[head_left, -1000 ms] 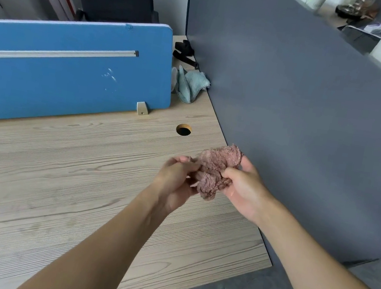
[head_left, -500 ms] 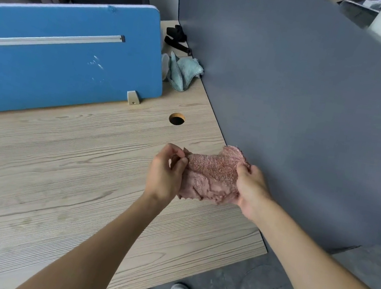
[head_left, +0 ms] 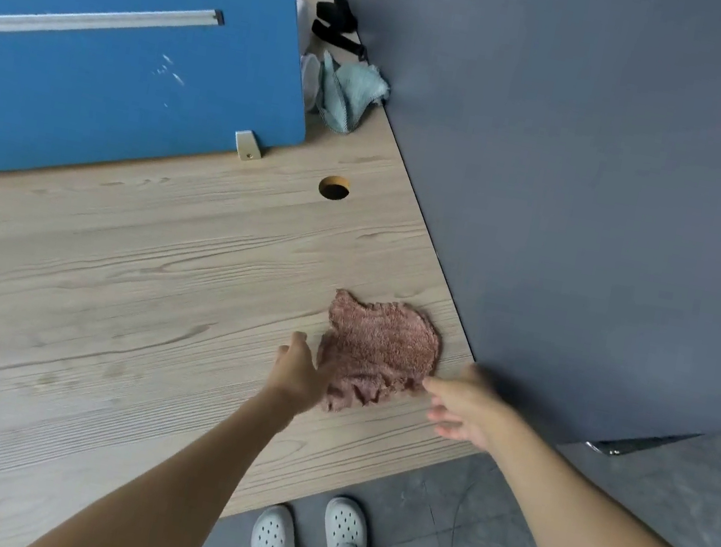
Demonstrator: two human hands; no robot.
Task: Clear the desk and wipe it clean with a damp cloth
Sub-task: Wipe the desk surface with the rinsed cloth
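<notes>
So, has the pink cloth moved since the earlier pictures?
Yes. The pink cloth went down from the air onto the desk, and now lies spread out, nearer the front edge than the cable hole, beside the grey partition.

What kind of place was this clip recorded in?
Most likely an office workstation. The wood-grain desk has a round cable hole, a blue divider screen stands along its far edge, and a tall grey partition closes off its right side.

A blue divider panel [head_left: 119,80] stands left of a grey partition [head_left: 601,194]; white clogs [head_left: 346,533] stand on grey floor [head_left: 670,492].
</notes>
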